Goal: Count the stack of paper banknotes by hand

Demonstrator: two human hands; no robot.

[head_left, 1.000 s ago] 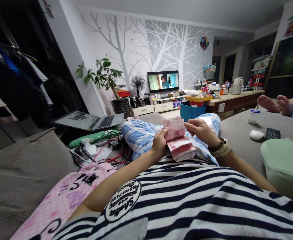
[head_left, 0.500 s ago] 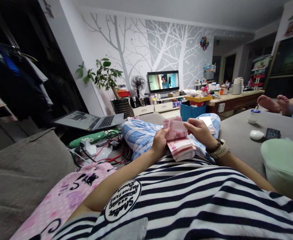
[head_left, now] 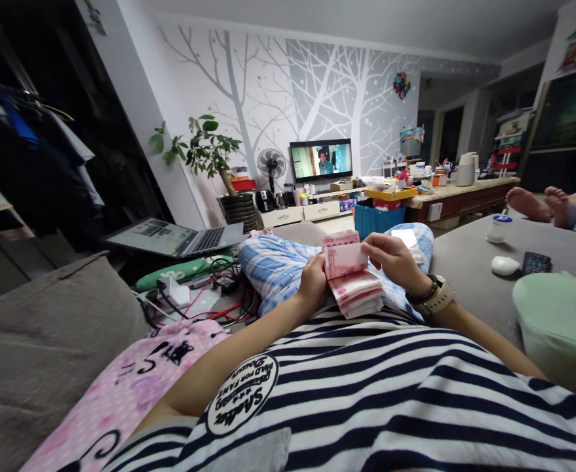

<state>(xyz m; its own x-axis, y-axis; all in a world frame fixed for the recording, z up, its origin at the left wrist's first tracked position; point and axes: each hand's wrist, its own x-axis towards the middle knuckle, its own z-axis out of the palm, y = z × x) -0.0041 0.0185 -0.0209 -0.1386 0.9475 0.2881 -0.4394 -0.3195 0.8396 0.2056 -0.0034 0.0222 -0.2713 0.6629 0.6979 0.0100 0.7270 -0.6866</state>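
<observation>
A folded stack of pink banknotes (head_left: 359, 292) is gripped at its left edge by my left hand (head_left: 313, 280), just above my lap. One banknote (head_left: 346, 260) stands raised from the stack, and my right hand (head_left: 390, 255) pinches its upper right corner between thumb and finger. The lower part of the stack fans out toward my striped shirt. My right wrist carries a watch (head_left: 438, 296) and a dark bracelet. Behind the right hand, a phone (head_left: 408, 244) with a bright screen lies on my checked trousers.
On the left, an open laptop (head_left: 177, 239) rests above tangled cables and a power strip (head_left: 174, 292). To the right are a white mouse (head_left: 504, 265), a dark remote-like keypad (head_left: 537, 263), a small jar (head_left: 499, 228), a green neck pillow (head_left: 548, 308) and another person's bare feet (head_left: 538, 202).
The raised banknote has shifted and now shows a paler face, with other notes visible behind it. Both hands stay in nearly the same place.
</observation>
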